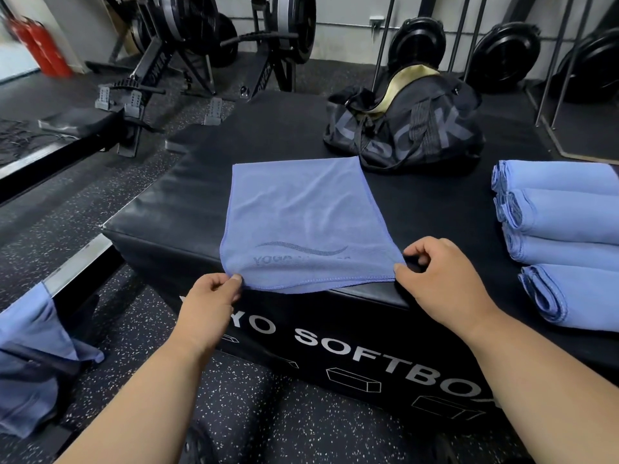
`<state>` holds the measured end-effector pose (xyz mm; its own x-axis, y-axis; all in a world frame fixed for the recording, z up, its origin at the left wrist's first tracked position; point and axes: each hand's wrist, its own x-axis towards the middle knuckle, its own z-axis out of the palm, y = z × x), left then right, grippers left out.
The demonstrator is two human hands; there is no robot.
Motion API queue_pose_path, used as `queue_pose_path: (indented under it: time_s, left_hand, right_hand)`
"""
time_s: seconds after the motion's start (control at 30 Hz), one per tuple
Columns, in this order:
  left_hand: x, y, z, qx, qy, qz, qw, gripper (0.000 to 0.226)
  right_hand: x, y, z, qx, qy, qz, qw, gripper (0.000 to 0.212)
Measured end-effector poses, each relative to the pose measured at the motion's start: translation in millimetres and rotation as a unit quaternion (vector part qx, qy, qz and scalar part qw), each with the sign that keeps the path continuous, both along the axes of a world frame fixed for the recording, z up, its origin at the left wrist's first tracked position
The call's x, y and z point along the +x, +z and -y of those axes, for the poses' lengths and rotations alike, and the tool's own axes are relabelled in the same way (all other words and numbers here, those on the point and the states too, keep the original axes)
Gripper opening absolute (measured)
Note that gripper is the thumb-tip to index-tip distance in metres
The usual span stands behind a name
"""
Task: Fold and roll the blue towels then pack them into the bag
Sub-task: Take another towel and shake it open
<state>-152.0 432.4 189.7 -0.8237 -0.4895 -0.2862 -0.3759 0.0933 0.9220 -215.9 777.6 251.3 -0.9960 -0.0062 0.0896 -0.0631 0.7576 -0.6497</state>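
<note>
Speckled gym floor (140,316) (rowing machines (187,61) behind).

place: gym | upper left: rowing machines (201,45) | upper right: weight plates (502,51) | floor: speckled rubber flooring (134,329) | centre: soft plyo box (335,346) was there

Even, fairly dim indoor light falls from above, leaving a soft sheen on the black soft box (160,209) and faint shadows. The wide lens bends lines at the edges, and the red extinguisher (40,45) is blurred.
</note>
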Motion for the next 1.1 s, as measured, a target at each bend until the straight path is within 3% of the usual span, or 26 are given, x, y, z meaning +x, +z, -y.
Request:
queue_pose_path:
  time_s: [0.17,0.4,0.53,0.6,0.77,0.9,1.0,1.1]
  left_hand:
    - [0.8,-0.1,-2.6,-0.018,-0.051,0.043,0.998,0.057]
    - [8.9,10.6,-13.5,-0.017,-0.085,0.042,0.995,0.043]
    - [14.1,22.9,-22.9,0.123,-0.004,-0.009,0.992,0.033]
    - [15.5,28.7,-21.4,0.147,0.034,-0.032,0.988,0.028]
    - [21.6,35.5,-16.1,0.092,0.014,-0.074,0.993,0.011]
    - [26.3,36.9,-19.0,0.070,0.019,-0.099,0.992,0.018]
    - [25.4,42.6,-23.4,0.137,0.027,-0.056,0.989,0.019]
    - [25.6,44.0,-25.0,0.285,0.062,0.022,0.956,0.015]
  right_hand:
    - [0.5,-0.9,1.3,0.031,0.000,0.007,0.999,0.017]
    - [-5.2,-0.2,1.1,0.053,0.013,0.035,0.998,0.022]
    - [-6.7,-1.0,1.3,0.038,0.012,0.050,0.998,0.024]
    - [-4.9,-0.5,2.2,0.027,0.012,0.047,0.998,0.024]
    - [2.0,5.3,3.0,-0.044,0.004,0.045,0.998,0.022]
    - [5.6,10.6,2.0,-0.101,-0.006,0.052,0.993,0.015]
    - [8.5,12.8,2.4,-0.127,-0.003,0.063,0.990,0.011]
    - [10.8,13.6,4.3,-0.133,0.003,0.067,0.989,0.009]
